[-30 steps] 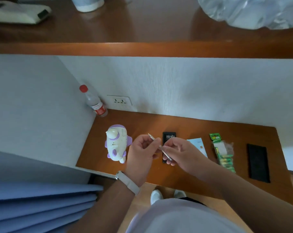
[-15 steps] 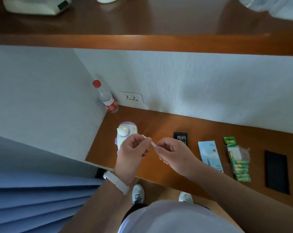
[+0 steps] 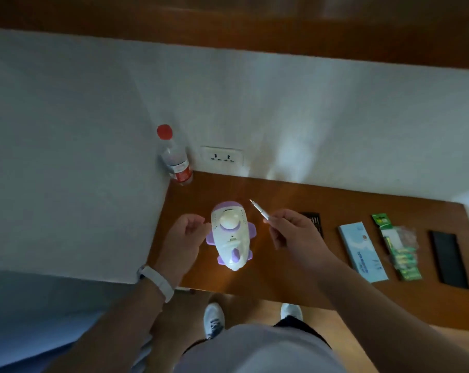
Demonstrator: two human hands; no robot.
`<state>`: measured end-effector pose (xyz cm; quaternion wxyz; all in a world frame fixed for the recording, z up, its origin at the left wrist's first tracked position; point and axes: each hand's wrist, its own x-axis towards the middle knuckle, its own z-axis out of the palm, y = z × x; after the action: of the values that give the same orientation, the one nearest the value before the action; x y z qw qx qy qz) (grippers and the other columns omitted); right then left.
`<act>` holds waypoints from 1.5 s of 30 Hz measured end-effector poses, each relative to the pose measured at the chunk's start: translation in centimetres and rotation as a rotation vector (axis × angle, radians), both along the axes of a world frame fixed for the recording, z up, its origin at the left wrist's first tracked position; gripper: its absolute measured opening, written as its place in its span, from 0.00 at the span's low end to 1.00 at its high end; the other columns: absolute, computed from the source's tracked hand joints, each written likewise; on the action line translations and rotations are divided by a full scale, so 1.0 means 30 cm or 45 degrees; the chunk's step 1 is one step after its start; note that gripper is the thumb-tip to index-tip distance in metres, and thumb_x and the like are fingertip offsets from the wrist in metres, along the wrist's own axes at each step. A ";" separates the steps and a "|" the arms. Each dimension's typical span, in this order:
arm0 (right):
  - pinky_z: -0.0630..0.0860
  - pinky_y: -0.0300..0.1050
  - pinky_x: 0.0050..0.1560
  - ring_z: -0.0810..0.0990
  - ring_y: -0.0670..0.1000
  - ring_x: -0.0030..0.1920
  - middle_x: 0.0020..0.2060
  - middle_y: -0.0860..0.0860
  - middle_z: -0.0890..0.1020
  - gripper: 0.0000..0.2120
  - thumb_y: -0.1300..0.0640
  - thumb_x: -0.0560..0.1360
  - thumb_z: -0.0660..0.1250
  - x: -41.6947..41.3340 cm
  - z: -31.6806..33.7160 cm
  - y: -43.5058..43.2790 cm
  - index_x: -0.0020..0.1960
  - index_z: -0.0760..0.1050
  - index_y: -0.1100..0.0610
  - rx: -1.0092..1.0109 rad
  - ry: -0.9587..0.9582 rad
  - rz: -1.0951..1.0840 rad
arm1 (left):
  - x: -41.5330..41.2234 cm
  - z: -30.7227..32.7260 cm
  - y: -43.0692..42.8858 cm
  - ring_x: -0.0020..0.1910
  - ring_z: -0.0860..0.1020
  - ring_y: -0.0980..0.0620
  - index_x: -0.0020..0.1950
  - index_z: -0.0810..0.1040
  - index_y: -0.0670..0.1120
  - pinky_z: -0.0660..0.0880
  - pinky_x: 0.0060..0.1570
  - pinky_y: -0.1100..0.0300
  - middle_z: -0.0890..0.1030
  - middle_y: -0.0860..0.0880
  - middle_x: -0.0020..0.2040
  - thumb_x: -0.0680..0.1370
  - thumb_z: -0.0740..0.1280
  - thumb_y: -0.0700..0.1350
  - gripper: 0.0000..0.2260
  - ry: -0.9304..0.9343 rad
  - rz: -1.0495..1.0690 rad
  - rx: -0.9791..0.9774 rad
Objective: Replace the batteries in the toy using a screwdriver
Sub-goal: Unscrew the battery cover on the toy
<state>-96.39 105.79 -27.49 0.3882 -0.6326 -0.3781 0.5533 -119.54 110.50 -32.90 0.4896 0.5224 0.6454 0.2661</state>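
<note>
On the brown wooden bench (image 3: 295, 278) lies a white and purple plastic airplane-shaped toy (image 3: 230, 238), between the two hands. The right hand (image 3: 292, 232) pinches a slim silver metal screwdriver (image 3: 259, 210) in its curled fingers, tip pointing up and left above the toy. The left hand (image 3: 186, 239), loosely curled and holding nothing, sits just beside the toy's left wing. A green pack of batteries (image 3: 398, 251) lies well to the right, next to a pale blue flat box (image 3: 362, 251).

Left hand (image 3: 186, 232) loosely curled and empty; right hand (image 3: 291, 232) pinched shut, arms outstretched.
</note>
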 end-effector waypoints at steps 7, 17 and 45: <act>0.69 0.42 0.33 0.71 0.50 0.30 0.31 0.53 0.74 0.11 0.61 0.80 0.63 -0.098 -0.090 0.033 0.41 0.79 0.57 -0.070 0.234 -0.245 | -0.017 -0.118 0.020 0.64 0.74 0.51 0.67 0.67 0.57 0.73 0.67 0.47 0.76 0.56 0.62 0.78 0.69 0.58 0.20 -0.196 -0.196 -0.400; 0.70 0.43 0.33 0.71 0.50 0.30 0.31 0.53 0.74 0.05 0.58 0.76 0.64 -0.122 -0.217 0.070 0.44 0.75 0.60 -0.126 0.449 -0.250 | 0.002 -0.183 0.055 0.63 0.80 0.46 0.69 0.74 0.50 0.75 0.59 0.48 0.83 0.49 0.61 0.74 0.74 0.55 0.26 -0.682 -0.301 -0.666; 0.74 0.42 0.35 0.74 0.49 0.30 0.30 0.52 0.77 0.11 0.60 0.77 0.60 -0.071 -0.246 0.093 0.38 0.77 0.58 -0.178 0.552 -0.135 | 0.094 -0.091 0.011 0.70 0.71 0.29 0.75 0.67 0.41 0.62 0.70 0.28 0.74 0.34 0.70 0.50 0.82 0.66 0.60 -0.913 -0.179 -0.529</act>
<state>-98.52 108.56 -34.88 0.4442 -0.5434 -0.2129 0.6798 -116.73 110.84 -35.65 0.7953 0.3296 0.4366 0.2612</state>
